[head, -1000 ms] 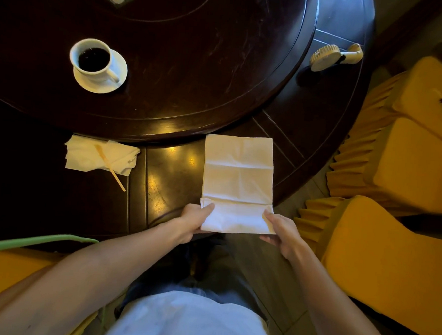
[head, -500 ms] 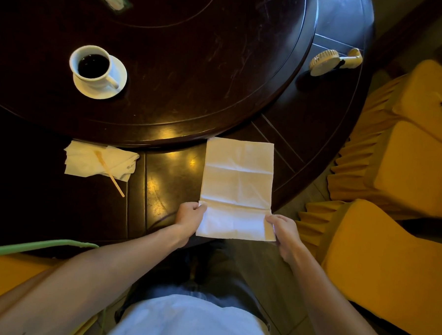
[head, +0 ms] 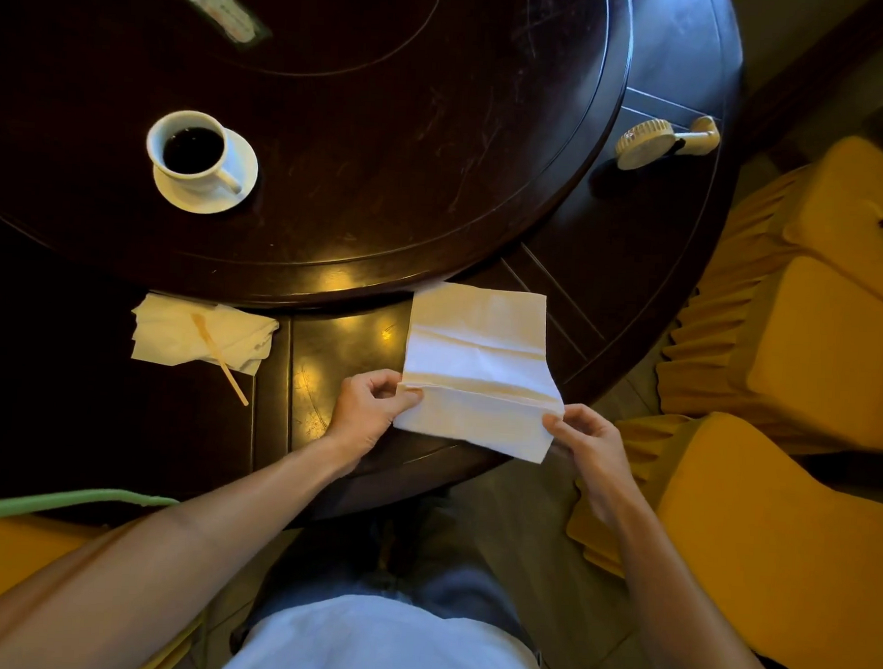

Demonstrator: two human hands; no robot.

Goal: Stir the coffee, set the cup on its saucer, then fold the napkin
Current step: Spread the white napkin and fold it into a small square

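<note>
We see the napkin [head: 478, 367] lying on the dark table [head: 637, 273] at its near edge, long side pointing away from the person. Its far end lies flat against the rim of the round raised centre [head: 387, 152], while its near part is turned up and over — a fold line runs across it between the two hands. The left hand [head: 368, 417] pinches the left end of this fold with thumb and curled fingers. The right hand [head: 587, 439] pinches the right corner in the same way; the loose near flap hangs a little past the table edge.

The cup [head: 191, 150] with dark coffee stands on its saucer [head: 206, 189] on the left part of the raised centre, handle pointing toward the near right. Near the left of the table's near edge lies a crumpled napkin [head: 173, 335] with a stir stick [head: 218, 356] across it — probably wooden, the light is poor. A small hand fan [head: 664, 141] lies at the right edge.
</note>
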